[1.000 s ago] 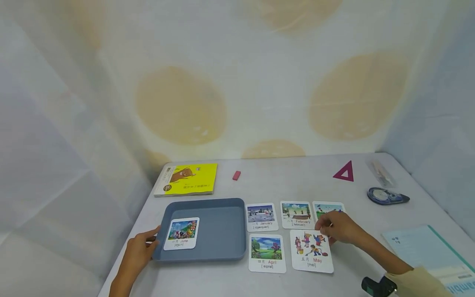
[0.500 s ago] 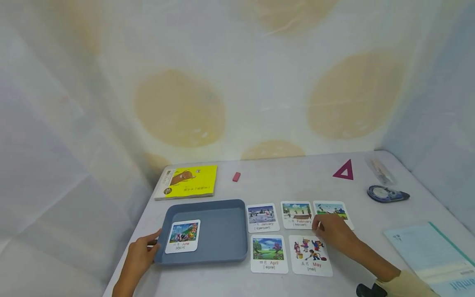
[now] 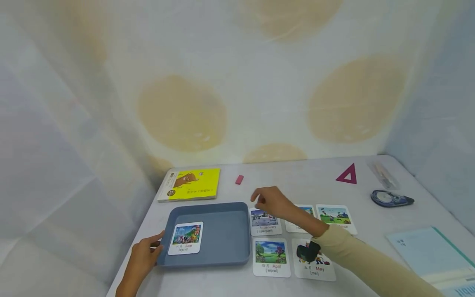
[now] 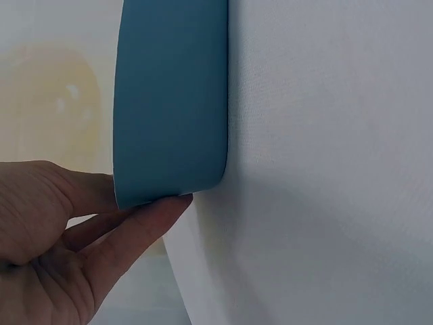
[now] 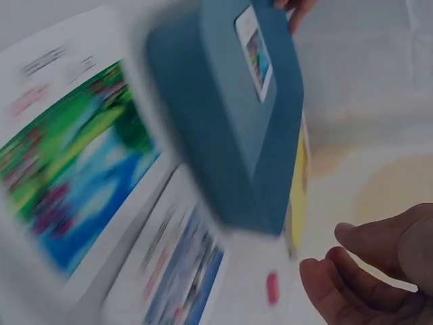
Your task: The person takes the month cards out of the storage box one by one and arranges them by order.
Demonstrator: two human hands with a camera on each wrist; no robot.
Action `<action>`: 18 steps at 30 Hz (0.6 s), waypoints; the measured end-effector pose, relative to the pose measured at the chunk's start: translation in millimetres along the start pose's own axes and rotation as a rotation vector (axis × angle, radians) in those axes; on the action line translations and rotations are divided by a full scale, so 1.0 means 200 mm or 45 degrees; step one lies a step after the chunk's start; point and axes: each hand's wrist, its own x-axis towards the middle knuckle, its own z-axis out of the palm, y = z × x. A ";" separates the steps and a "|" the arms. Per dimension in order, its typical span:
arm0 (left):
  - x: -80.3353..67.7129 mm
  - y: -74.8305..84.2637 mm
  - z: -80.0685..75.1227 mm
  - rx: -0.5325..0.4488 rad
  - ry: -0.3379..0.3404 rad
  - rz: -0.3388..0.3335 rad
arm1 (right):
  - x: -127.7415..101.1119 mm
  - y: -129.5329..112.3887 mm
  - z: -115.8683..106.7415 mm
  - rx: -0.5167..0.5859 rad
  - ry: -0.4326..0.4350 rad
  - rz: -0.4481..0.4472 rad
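Note:
My left hand [image 3: 142,258] pinches the left rim of the blue-grey tray [image 3: 222,235]. In the left wrist view its thumb is at the rim and its fingers [image 4: 139,230] press the outer wall. One June card [image 3: 185,239] lies in the tray's left part. My right hand [image 3: 272,201], holding nothing, hovers over the January card [image 3: 266,227] near the tray's right rim, fingers loosely bent. Beside the tray also lie the April card [image 3: 271,258], the May card [image 3: 317,272], the March card [image 3: 335,215] and a February card [image 3: 308,209], partly hidden by my right arm.
Behind the tray are a yellow book [image 3: 194,185] and a pink eraser [image 3: 239,180]. At the right lie a magenta triangle ruler [image 3: 348,174], a clear packet [image 3: 384,174], a blue correction tape [image 3: 391,199] and a pale blue notebook [image 3: 432,258].
My right hand has let go of the May card, which now lies flat in the front row, and has moved left over the January card. The left hand stays at the tray.

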 end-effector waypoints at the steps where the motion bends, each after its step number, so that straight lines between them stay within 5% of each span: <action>1: 0.00 0.00 0.00 -0.004 0.002 0.006 | 0.05 -0.04 0.03 0.008 -0.021 -0.030; 8: 0.01 0.02 0.01 -0.018 0.018 0.039 | 0.33 -0.22 0.34 0.149 -0.231 -0.041; 14: 0.01 0.00 0.02 -0.022 0.023 0.021 | 0.47 -0.29 0.63 -0.051 -0.301 -0.118; 18: 0.00 -0.01 0.01 -0.031 0.030 0.009 | 0.50 -0.33 0.76 -0.097 -0.298 -0.051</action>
